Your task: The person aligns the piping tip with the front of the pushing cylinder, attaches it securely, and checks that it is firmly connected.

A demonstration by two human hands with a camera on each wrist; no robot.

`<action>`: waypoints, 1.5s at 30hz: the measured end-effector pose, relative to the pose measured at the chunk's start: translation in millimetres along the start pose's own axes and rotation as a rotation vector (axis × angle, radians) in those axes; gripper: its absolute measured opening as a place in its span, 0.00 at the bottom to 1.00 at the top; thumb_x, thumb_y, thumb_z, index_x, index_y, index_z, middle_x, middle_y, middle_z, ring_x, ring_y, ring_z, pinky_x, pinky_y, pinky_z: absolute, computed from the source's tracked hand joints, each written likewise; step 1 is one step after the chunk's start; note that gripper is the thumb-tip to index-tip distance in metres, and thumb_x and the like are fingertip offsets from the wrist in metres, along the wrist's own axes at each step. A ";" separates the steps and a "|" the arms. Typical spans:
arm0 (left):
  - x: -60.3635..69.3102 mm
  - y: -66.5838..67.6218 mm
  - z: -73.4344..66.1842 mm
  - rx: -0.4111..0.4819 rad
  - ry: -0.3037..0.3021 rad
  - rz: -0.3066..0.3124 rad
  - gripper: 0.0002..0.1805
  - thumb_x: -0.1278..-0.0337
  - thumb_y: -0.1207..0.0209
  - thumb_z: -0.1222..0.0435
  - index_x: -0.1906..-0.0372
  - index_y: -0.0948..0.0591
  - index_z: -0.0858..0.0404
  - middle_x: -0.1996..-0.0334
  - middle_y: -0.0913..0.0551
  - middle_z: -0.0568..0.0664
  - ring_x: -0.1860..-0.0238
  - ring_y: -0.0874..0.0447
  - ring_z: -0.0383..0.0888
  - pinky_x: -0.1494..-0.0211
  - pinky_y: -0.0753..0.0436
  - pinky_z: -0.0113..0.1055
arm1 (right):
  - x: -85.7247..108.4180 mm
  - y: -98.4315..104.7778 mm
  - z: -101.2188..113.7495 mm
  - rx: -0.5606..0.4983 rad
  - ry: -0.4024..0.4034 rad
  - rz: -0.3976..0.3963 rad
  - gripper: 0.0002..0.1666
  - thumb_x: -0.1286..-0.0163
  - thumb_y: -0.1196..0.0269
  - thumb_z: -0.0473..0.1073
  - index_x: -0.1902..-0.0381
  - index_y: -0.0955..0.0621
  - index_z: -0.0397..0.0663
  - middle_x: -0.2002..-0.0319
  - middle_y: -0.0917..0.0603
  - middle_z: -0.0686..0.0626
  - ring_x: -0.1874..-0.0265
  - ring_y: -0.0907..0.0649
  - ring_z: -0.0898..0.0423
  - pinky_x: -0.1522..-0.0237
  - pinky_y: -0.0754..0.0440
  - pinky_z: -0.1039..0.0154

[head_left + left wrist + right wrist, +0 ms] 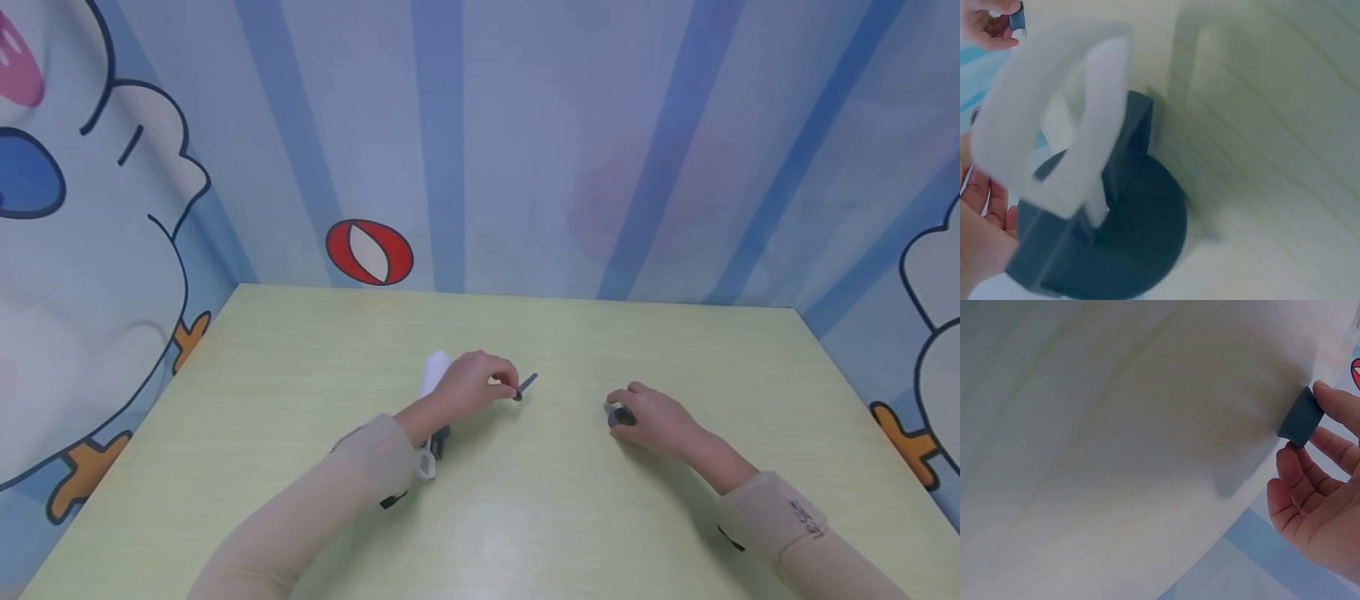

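My left hand [472, 385] pinches a small dark piece with a thin flat strip [528, 382] pointing up and right in the head view. Beneath that forearm lies a white object [436, 368] with a dark part and a looped handle [427, 465]. The left wrist view shows the white loop [1105, 106] and a round dark blue part [1144, 231] large and close, partly covering the left hand [985, 219]. My right hand [660, 425] holds a short dark blue ring-like piece [1302, 419] between thumb and fingers, at the table surface.
A pale yellow-green table [300, 358] stands against a blue striped backdrop [525, 150]. Cartoon figures are printed on the side walls, and a red and white oval [369, 252] is on the back wall.
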State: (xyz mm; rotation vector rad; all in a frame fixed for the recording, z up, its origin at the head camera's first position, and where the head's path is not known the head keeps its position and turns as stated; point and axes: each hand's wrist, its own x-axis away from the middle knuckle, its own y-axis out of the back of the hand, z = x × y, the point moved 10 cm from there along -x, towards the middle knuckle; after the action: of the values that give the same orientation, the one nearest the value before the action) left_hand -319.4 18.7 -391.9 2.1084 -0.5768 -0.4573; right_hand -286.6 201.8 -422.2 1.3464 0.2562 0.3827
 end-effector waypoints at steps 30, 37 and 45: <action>31.8 24.1 20.7 0.293 0.113 -0.079 0.03 0.52 0.39 0.62 0.72 0.20 0.57 0.75 0.20 0.40 0.69 0.26 0.38 0.63 0.28 0.32 | -8.4 22.0 16.9 -0.228 0.041 -0.066 0.18 0.45 0.37 0.41 0.57 0.23 0.38 0.70 0.25 0.48 0.74 0.31 0.58 0.73 0.32 0.66; 34.4 23.7 21.6 0.322 0.121 -0.085 0.02 0.52 0.39 0.63 0.72 0.20 0.57 0.74 0.20 0.42 0.68 0.26 0.39 0.62 0.28 0.33 | -8.7 30.2 25.5 -0.341 0.056 -0.110 0.16 0.46 0.37 0.38 0.58 0.23 0.39 0.67 0.24 0.47 0.74 0.30 0.59 0.73 0.31 0.67; 37.5 23.7 16.0 0.383 0.111 -0.079 0.02 0.53 0.39 0.64 0.72 0.20 0.58 0.74 0.20 0.44 0.68 0.26 0.40 0.62 0.28 0.33 | -7.3 35.1 33.6 -0.480 0.054 -0.116 0.17 0.46 0.37 0.36 0.57 0.24 0.38 0.63 0.22 0.43 0.66 0.21 0.53 0.65 0.23 0.64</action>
State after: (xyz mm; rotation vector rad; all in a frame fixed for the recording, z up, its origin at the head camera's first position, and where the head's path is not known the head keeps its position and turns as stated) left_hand -302.3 -24.7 -385.1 2.5108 -0.5511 -0.2863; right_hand -284.2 174.9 -381.2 0.8472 0.2660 0.3563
